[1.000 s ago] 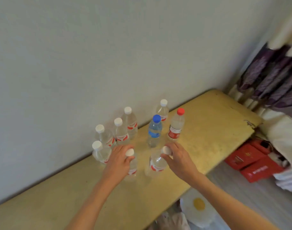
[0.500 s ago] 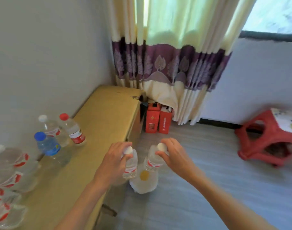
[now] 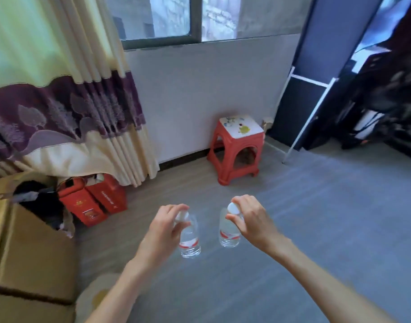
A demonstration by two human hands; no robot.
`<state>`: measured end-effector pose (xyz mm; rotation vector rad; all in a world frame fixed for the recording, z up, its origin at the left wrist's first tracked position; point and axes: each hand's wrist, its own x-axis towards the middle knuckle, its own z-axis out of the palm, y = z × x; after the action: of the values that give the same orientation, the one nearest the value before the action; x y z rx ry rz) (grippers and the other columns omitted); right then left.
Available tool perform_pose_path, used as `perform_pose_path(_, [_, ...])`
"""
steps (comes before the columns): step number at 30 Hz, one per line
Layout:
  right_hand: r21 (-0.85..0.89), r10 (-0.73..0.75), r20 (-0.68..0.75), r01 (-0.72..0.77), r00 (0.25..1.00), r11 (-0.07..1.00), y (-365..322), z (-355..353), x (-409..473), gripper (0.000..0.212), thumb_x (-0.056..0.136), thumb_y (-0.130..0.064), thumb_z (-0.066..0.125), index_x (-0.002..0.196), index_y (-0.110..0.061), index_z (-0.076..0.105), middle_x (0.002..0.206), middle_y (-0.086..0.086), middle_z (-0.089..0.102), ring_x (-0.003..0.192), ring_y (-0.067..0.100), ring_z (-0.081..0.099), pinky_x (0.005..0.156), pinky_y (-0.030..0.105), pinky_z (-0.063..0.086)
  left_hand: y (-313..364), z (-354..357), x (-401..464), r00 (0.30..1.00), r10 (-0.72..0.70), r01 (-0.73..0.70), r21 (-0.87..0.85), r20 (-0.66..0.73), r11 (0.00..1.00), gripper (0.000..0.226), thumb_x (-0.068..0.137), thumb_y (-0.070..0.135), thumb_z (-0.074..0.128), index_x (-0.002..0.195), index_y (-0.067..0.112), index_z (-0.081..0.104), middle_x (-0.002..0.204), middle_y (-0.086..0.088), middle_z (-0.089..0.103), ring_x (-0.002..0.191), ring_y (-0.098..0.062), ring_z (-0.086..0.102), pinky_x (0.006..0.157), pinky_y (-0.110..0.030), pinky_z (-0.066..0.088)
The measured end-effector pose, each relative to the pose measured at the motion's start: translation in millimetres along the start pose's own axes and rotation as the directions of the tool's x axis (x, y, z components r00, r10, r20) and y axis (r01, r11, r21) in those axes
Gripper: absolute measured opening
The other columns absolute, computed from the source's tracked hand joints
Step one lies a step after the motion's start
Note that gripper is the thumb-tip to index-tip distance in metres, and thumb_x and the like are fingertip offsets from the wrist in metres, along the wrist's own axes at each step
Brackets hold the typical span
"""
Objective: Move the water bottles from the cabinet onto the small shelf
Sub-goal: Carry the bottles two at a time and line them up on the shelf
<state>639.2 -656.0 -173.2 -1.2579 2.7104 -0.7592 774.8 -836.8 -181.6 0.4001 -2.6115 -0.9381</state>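
Note:
Two clear water bottles with white caps and red labels hang above the grey floor in the head view. My left hand [image 3: 163,226] grips the left bottle [image 3: 190,241] by its cap and neck. My right hand [image 3: 251,220] pinches the cap of the right bottle [image 3: 227,234]. Both bottles hang upright, a short gap between them. The yellow cabinet [image 3: 24,252] shows only its end at the lower left. No other bottles are in view.
A red plastic stool [image 3: 237,148] with a white top stands ahead by the wall. Red boxes [image 3: 94,199] sit under the curtain [image 3: 59,101] at the left. A round white mat [image 3: 94,297] lies by the cabinet. Dark furniture [image 3: 363,101] fills the right.
The view has swung right, away from the cabinet and its bottles, toward the window wall and red stool. Both hands carried their bottles off the cabinet top and out over the floor.

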Motion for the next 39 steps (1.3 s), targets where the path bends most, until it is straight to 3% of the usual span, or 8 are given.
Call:
perform_pose_path(5, [0.028, 0.243, -0.183, -0.242, 0.953, 0.970, 103, -57, -18, 0.028, 0.084, -0.026, 0.062, 0.101, -0.005, 0.055, 0.100, 0.012, 0.058, 0.098, 0.029, 0.050, 0.083, 0.031, 0.038, 67, 87, 92, 0.976, 0.174, -0.174, -0.011, 0.133, 0.985, 0.031, 0.079, 0.008, 0.066, 0.108, 0.010, 0.059, 0.104, -0.005, 0.062, 0.096, -0.010, 0.045, 0.082, -0.011, 0.027])
perform_pose_path(9, [0.079, 0.417, -0.263, -0.411, 0.870, 0.908, 178, -95, -24, 0.032, 0.081, -0.024, 0.066, 0.102, -0.002, 0.056, 0.100, 0.016, 0.060, 0.099, 0.033, 0.053, 0.083, 0.026, 0.032, 121, 159, 160, 0.932, 0.269, -0.260, -0.072, 0.244, 0.963, 0.037, 0.081, 0.011, 0.063, 0.118, 0.009, 0.054, 0.108, -0.007, 0.060, 0.104, -0.023, 0.049, 0.084, -0.013, 0.026])
perform_pose_path(16, [0.108, 0.600, -0.313, -0.600, 0.736, 0.793, 313, -149, -8, 0.034, 0.084, -0.028, 0.062, 0.107, -0.004, 0.053, 0.107, 0.014, 0.058, 0.106, 0.028, 0.049, 0.086, 0.023, 0.031, 195, 293, 272, 0.807, 0.399, -0.371, -0.152, 0.435, 0.916, 0.031, 0.080, 0.012, 0.064, 0.111, 0.010, 0.057, 0.108, -0.007, 0.061, 0.104, -0.027, 0.049, 0.077, -0.013, 0.024])
perform_pose_path(20, [0.162, 0.690, -0.316, -0.680, 0.651, 0.715, 387, -188, 3, 0.031, 0.086, -0.028, 0.059, 0.106, -0.007, 0.052, 0.109, 0.009, 0.055, 0.109, 0.023, 0.047, 0.085, 0.020, 0.029, 251, 355, 343, 0.737, 0.479, -0.447, -0.189, 0.477, 0.875, 0.034, 0.080, 0.013, 0.065, 0.113, 0.010, 0.057, 0.110, -0.007, 0.062, 0.105, -0.027, 0.050, 0.078, -0.011, 0.024])
perform_pose_path(29, [0.210, 0.781, -0.408, -0.784, 0.472, 0.584, 549, -285, 9, 0.030, 0.088, -0.025, 0.056, 0.109, -0.005, 0.051, 0.111, 0.012, 0.055, 0.110, 0.026, 0.045, 0.087, 0.025, 0.031, 394, 496, 469, 0.598, 0.576, -0.518, -0.280, 0.557, 0.808, 0.035, 0.083, 0.015, 0.062, 0.117, 0.013, 0.055, 0.114, -0.006, 0.059, 0.110, -0.023, 0.047, 0.079, -0.009, 0.023])
perform_pose_path(35, [0.196, 0.796, -0.352, -0.793, 0.493, 0.577, 684, -354, 5, 0.029, 0.090, -0.028, 0.052, 0.110, -0.007, 0.050, 0.111, 0.009, 0.054, 0.112, 0.022, 0.043, 0.086, 0.022, 0.029, 484, 601, 528, 0.571, 0.568, -0.518, -0.277, 0.592, 0.809, 0.035, 0.083, 0.017, 0.062, 0.117, 0.015, 0.054, 0.114, -0.004, 0.059, 0.107, -0.022, 0.049, 0.080, -0.012, 0.025])
perform_pose_path(39, [0.199, 0.787, -0.397, -0.792, 0.473, 0.577, 776, -418, 6, 0.029, 0.089, -0.028, 0.054, 0.110, -0.008, 0.050, 0.110, 0.009, 0.054, 0.111, 0.022, 0.043, 0.087, 0.024, 0.031, 561, 662, 573, 0.539, 0.595, -0.546, -0.290, 0.597, 0.786, 0.034, 0.084, 0.016, 0.060, 0.117, 0.014, 0.054, 0.111, -0.003, 0.057, 0.107, -0.021, 0.046, 0.074, -0.010, 0.022])
